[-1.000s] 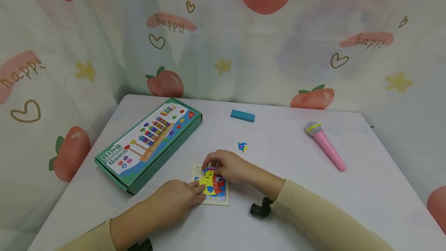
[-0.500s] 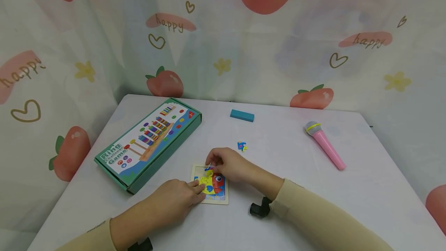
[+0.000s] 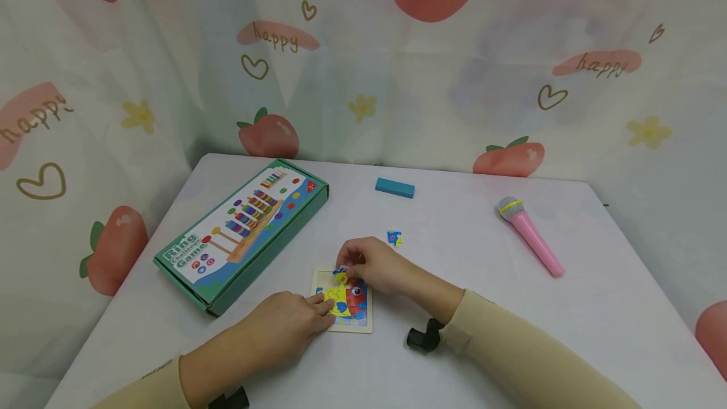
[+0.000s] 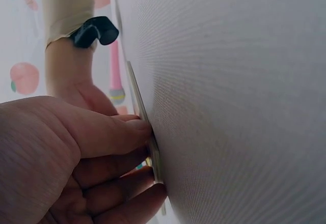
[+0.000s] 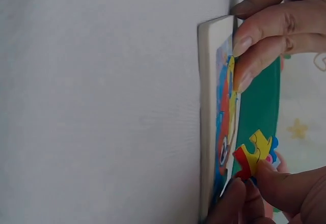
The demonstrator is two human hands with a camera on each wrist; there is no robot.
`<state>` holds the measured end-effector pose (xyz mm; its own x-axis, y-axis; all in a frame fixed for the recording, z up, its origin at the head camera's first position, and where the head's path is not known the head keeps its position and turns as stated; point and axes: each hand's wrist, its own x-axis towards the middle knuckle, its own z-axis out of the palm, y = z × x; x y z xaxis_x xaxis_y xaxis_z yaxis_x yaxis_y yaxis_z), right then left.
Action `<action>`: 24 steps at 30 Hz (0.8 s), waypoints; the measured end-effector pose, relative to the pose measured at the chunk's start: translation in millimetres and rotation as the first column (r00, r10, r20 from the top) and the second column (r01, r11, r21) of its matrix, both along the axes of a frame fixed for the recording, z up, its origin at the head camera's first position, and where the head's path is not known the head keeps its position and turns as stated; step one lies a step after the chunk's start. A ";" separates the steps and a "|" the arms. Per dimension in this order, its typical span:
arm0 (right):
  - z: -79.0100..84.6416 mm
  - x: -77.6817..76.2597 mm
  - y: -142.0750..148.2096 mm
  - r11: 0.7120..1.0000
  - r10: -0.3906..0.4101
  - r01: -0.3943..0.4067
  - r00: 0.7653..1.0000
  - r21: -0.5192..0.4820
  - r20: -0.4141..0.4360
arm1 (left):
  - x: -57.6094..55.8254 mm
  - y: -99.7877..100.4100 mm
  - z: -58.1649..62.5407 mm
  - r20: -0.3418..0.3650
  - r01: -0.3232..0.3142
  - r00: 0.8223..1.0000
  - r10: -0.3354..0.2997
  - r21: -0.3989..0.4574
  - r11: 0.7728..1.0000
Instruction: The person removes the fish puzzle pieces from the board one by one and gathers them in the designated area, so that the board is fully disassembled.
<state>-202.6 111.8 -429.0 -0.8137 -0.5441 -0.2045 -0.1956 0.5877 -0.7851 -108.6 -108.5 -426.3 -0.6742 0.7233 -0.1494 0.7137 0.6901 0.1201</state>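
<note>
A small jigsaw puzzle board with a pale wooden frame lies on the white table, showing a red and yellow fish picture. My left hand holds the board at its lower left corner, with fingertips on the yellow pieces and the thumb by the edge. Over the board's top part, my right hand pinches a yellow, red and blue puzzle piece between thumb and fingers. In the right wrist view this piece is tilted up, off the picture. Another blue and yellow puzzle piece lies loose behind the right hand.
On the left lies a green Ring Challenge Game box. A teal block is near the back edge, and a pink toy microphone lies at the right. Patterned cloth hangs behind the table.
My right hand has shifted slightly up and away from the board, and the piece in its fingers has turned and lifted. The left hand stays in place.
</note>
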 end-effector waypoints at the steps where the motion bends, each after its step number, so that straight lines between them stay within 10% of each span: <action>1: 1.2 -0.3 0.6 1.000 -0.004 0.004 1.000 -0.009 0.009 | 0.0 0.2 0.2 0.002 0.000 1.000 0.000 -0.002 1.000; 24: 19.9 -41.2 89.2 0.963 -0.227 0.235 0.971 0.132 -0.073 | 0.5 1.2 1.6 0.031 -0.024 0.999 0.025 -0.020 1.000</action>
<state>-243.8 201.0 -409.1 -0.9263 -0.3095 -0.2149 -0.0833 0.7243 -0.6844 -108.2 -107.4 -424.6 -0.6865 0.7034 -0.1841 0.6928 0.7097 0.1283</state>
